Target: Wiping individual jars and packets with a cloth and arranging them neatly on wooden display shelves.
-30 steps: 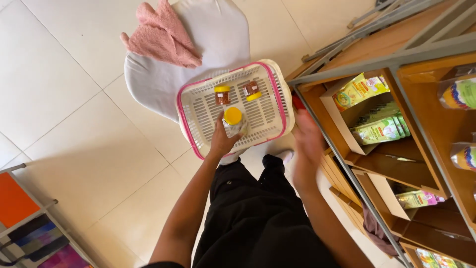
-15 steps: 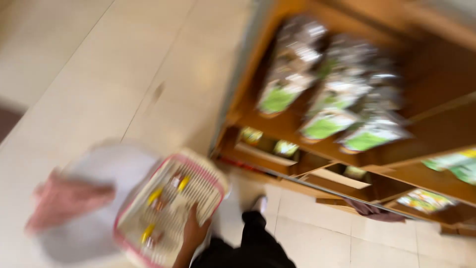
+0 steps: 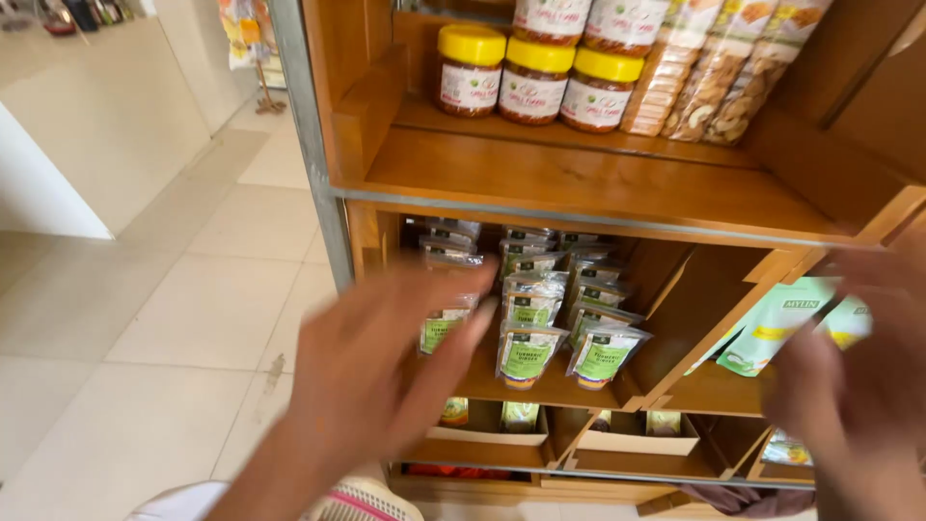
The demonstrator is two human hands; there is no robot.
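Both my hands are raised in front of a wooden shelf unit (image 3: 598,183), blurred by motion. My left hand (image 3: 386,371) is spread, fingers apart, holding nothing, in front of the green-labelled pouches (image 3: 550,328) on the middle shelf. At the right edge my right hand (image 3: 858,386) is also spread and empty, in front of pale green packets (image 3: 776,323). Yellow-lidded jars (image 3: 535,72) stand on the upper shelf above my hands, with clear bags of nuts (image 3: 719,63) beside them.
The rim of a pink and white basket (image 3: 362,504) shows at the bottom edge. Lower shelf boxes (image 3: 579,434) hold more small packets. A metal post (image 3: 309,145) marks the shelf's left side. Pale tiled floor (image 3: 145,328) lies to the left, beside a white counter (image 3: 87,125).
The view has swung up from the basket on the floor to the shelves. My left hand has left the basket, and both hands are now raised, spread, before the shelf.
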